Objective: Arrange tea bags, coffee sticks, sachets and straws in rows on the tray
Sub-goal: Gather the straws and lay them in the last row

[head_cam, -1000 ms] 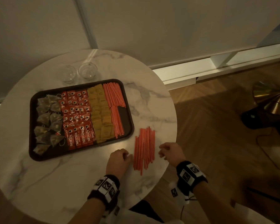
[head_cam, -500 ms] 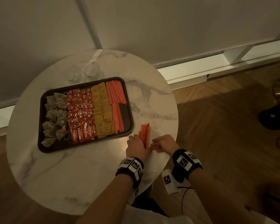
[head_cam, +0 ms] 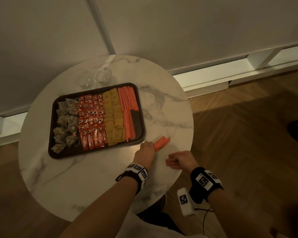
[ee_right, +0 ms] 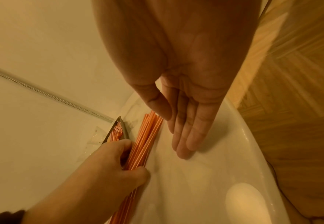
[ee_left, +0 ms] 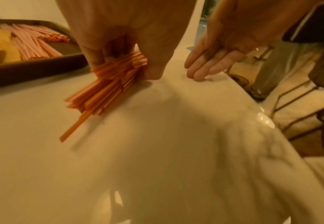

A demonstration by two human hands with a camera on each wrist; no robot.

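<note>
A dark tray (head_cam: 64,154) on the round marble table (head_cam: 163,107) holds rows of tea bags (head_cam: 65,122), red coffee sticks (head_cam: 91,121), tan sachets (head_cam: 113,117) and orange straws (head_cam: 127,109). My left hand (head_cam: 145,150) grips a bundle of orange straws (head_cam: 161,143) (ee_left: 103,89) (ee_right: 144,144) just off the tray's near right corner, tips slanting down onto the marble. My right hand (head_cam: 177,162) (ee_left: 205,66) (ee_right: 187,136) hovers beside it, fingers straight and together, holding nothing.
Two clear glasses (head_cam: 85,79) (head_cam: 102,76) stand behind the tray. The table's right edge (head_cam: 187,152) runs close under my right hand, with wooden floor (head_cam: 248,134) beyond. A white wall and skirting board lie behind the table.
The loose straws were pushed together into a bundle. My left hand now holds it alone and has tilted it toward the tray, while my right hand has let go and drawn back.
</note>
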